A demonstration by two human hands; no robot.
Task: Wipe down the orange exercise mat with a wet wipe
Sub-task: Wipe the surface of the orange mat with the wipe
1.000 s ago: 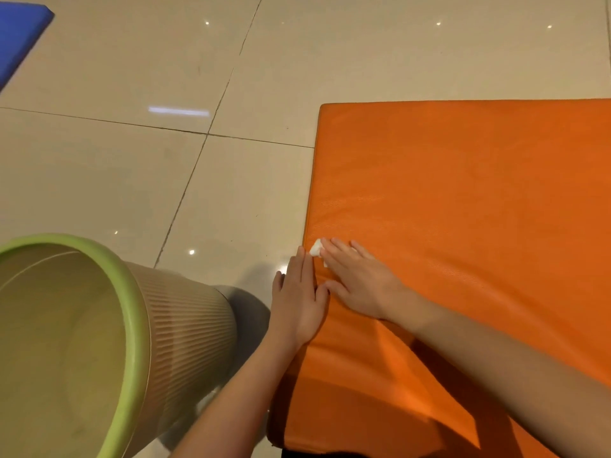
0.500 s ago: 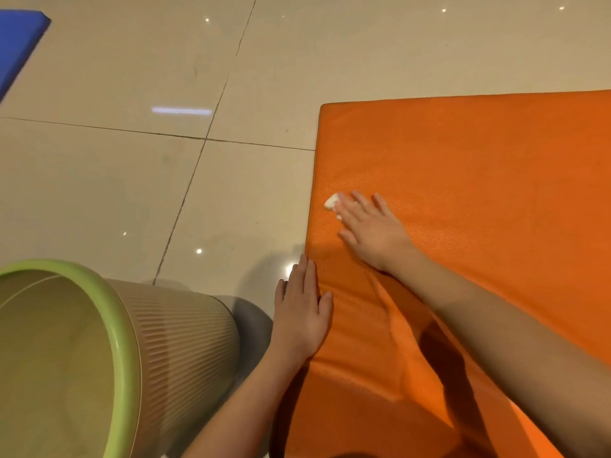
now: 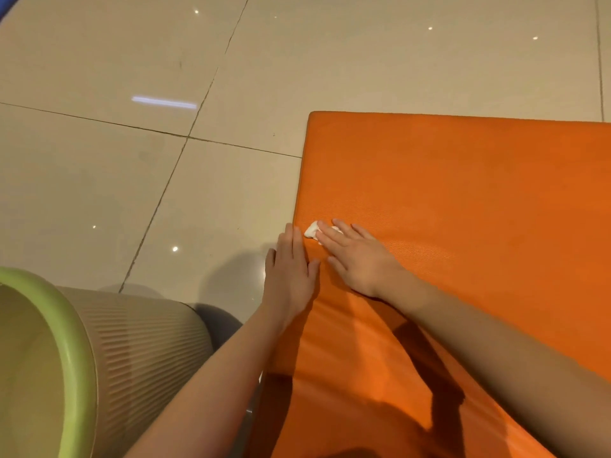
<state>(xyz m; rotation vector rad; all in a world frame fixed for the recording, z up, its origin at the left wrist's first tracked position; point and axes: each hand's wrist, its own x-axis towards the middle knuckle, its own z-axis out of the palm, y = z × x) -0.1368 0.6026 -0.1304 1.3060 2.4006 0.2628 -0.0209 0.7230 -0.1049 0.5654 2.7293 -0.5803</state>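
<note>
A floor of large, glossy beige tiles (image 3: 99, 176) with thin dark grout lines fills the upper and left parts of the view, dotted with small bright reflections of lamps. On it, to the right, lies the thick orange padded exercise mat (image 3: 463, 193) with a fine leather-like grain. Its far-left corner is rounded, and its near part is creased and crossed by the shadows of the arms.

At the lower left stands a round beige plastic bin with a ribbed wall (image 3: 139, 352) and a smooth light-green rim. It is on the floor just beside the mat's left edge and apart from both hands.

Both bare forearms reach forward from the bottom of the view. The right hand (image 3: 357, 259) lies palm down on the mat near its left edge, with fingers straight and slightly spread, pressing flat rather than gripping. The left hand (image 3: 291, 269) also lies palm down with straight fingers held together and holds nothing. It rests along the mat's left edge, thumb on the orange surface, just beside the right hand.

The small crumpled white wet wipe (image 3: 311, 230) sits on the mat close to that left edge, pinned under the right hand's fingertips, its bunched end showing beyond them and almost touching the left hand's fingertips.

A tiny blue sliver (image 3: 4, 4) shows at the top-left corner; I cannot tell what it is.
</note>
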